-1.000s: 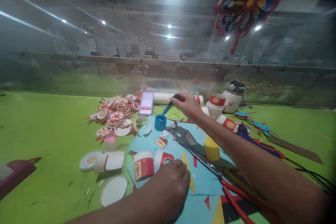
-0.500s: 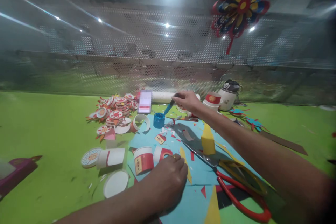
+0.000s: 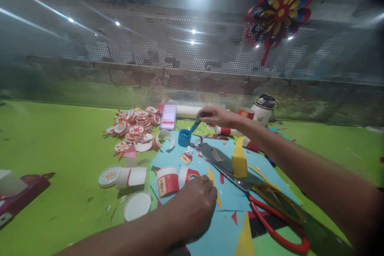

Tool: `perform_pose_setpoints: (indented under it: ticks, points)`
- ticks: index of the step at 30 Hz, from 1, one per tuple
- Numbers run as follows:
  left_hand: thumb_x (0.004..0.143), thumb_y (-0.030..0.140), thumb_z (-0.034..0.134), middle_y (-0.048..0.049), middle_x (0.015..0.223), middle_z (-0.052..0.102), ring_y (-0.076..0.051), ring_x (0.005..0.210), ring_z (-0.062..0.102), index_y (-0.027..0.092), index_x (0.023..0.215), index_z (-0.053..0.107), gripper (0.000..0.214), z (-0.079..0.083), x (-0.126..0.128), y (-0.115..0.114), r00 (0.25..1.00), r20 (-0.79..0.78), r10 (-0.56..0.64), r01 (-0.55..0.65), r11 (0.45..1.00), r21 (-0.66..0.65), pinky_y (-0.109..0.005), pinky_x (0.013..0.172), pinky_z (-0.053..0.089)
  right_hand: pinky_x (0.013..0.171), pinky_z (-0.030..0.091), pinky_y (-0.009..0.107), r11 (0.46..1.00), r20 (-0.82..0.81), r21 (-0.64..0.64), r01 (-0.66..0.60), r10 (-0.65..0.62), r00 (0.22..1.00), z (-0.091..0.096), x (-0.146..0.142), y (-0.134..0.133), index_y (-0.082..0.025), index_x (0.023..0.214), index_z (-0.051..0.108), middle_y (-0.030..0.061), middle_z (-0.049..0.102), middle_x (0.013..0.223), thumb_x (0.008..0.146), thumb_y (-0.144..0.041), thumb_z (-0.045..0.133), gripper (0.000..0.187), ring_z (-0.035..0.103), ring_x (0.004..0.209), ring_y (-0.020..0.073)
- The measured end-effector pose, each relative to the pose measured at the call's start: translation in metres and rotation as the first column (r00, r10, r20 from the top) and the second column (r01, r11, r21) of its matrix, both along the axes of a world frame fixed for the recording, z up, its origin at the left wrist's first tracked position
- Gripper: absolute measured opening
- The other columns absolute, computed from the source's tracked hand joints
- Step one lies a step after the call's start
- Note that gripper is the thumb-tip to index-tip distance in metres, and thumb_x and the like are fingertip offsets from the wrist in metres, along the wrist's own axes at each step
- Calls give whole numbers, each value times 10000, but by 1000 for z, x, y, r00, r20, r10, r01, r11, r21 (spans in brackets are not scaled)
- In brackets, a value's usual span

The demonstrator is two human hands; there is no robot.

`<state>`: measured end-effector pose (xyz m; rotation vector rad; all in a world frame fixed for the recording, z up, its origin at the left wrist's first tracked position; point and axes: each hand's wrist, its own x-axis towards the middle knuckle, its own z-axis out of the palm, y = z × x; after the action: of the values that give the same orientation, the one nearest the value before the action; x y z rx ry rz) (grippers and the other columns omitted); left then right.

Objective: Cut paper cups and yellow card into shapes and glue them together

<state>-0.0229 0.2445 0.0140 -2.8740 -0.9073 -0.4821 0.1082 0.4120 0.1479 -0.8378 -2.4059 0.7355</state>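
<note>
My right hand (image 3: 216,116) pinches the dark end of a blue-coated brush (image 3: 195,125). The brush's lower end is at the rim of a small blue paint jar (image 3: 184,138) on light blue paper (image 3: 204,204). My left hand (image 3: 199,200) is closed, knuckles up, on the same paper; what its fingers hold is hidden. Just beyond it lies a red and white cut paper piece (image 3: 186,174). A red and white paper cup (image 3: 167,183) is at its left. Large scissors with red handles (image 3: 279,232) lie to the right, beside a folded yellow paper strip (image 3: 240,164).
Decorated paper discs (image 3: 136,130) are heaped at the back left. A white cup (image 3: 132,178) lies on its side at left. A phone (image 3: 168,116) stands at the back. A white bottle (image 3: 262,112) is at the back right. A flower ornament (image 3: 282,12) hangs above.
The brush leans over slightly more at the jar, my right hand having shifted a little. The whole view has moved slightly. My left hand stays closed on the paper.
</note>
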Motion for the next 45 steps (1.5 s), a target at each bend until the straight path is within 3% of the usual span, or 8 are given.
perform_pose_setpoints:
  ticks: [4, 12, 18, 24, 26, 33, 37, 45]
  points:
    - [781, 56, 456, -123, 801, 599, -238, 815, 542, 146, 831, 494, 110, 2, 0, -1, 1000, 10, -1, 1, 1000, 1, -372, 700, 468, 489, 372, 201, 1000, -47, 17, 1, -1, 999, 7, 3, -2, -161, 826, 677, -50, 559, 575, 781, -91, 586, 123, 485, 498, 84]
    - [786, 40, 441, -110, 776, 584, -226, 778, 536, 151, 805, 489, 123, 2, 0, 0, 999, 32, -18, 17, 999, 35, -361, 690, 464, 439, 416, 180, 994, -83, -46, 96, -100, 992, -20, 1, 14, -119, 788, 613, -83, 528, 536, 871, -156, 586, 94, 492, 426, 55]
    - [795, 41, 438, -109, 767, 582, -224, 783, 531, 146, 799, 500, 122, 1, 0, 0, 999, 30, -18, 17, 999, 37, -355, 682, 461, 397, 361, 176, 969, -246, -99, 228, -246, 938, -9, 30, 7, -112, 715, 631, -68, 507, 460, 832, -142, 609, 122, 464, 393, 52]
    - [822, 54, 408, -115, 742, 588, -220, 749, 514, 129, 765, 542, 164, 1, 0, 0, 1000, 20, 0, -2, 996, 91, -360, 672, 455, 419, 351, 207, 941, -505, -197, 274, -337, 795, 0, 64, -54, -159, 757, 651, -51, 505, 496, 794, -148, 571, 89, 450, 418, 63]
    - [827, 56, 402, -114, 724, 590, -217, 721, 500, 119, 750, 560, 187, 2, 1, 0, 1000, 11, 7, -8, 993, 115, -360, 665, 451, 412, 338, 211, 929, -653, -299, 217, -365, 663, 4, 78, -81, -155, 757, 681, -38, 499, 503, 749, -104, 579, 115, 431, 430, 69]
    - [849, 58, 377, -102, 761, 608, -202, 729, 516, 130, 778, 569, 216, 2, 0, -3, 995, 98, 10, -19, 996, 91, -360, 668, 457, 468, 388, 247, 826, -701, -485, 286, -563, 438, -5, 106, -129, -193, 714, 666, -5, 503, 611, 759, -157, 601, 87, 468, 495, 96]
    - [863, 64, 375, -117, 846, 634, -206, 779, 547, 128, 853, 578, 213, -1, -2, -4, 987, 164, 0, -11, 998, 62, -379, 700, 471, 425, 333, 243, 848, -673, -440, 298, -530, 516, -27, 90, -128, -208, 677, 595, -44, 446, 551, 765, -232, 650, 106, 412, 437, 91]
    - [845, 59, 430, -156, 908, 662, -249, 855, 580, 94, 926, 588, 181, -3, -3, -7, 983, 180, -23, -1, 992, 129, -426, 711, 507, 460, 395, 236, 876, -518, -82, 475, -445, 730, -54, 66, -149, -204, 823, 585, -36, 513, 606, 858, -207, 566, 40, 471, 472, 90]
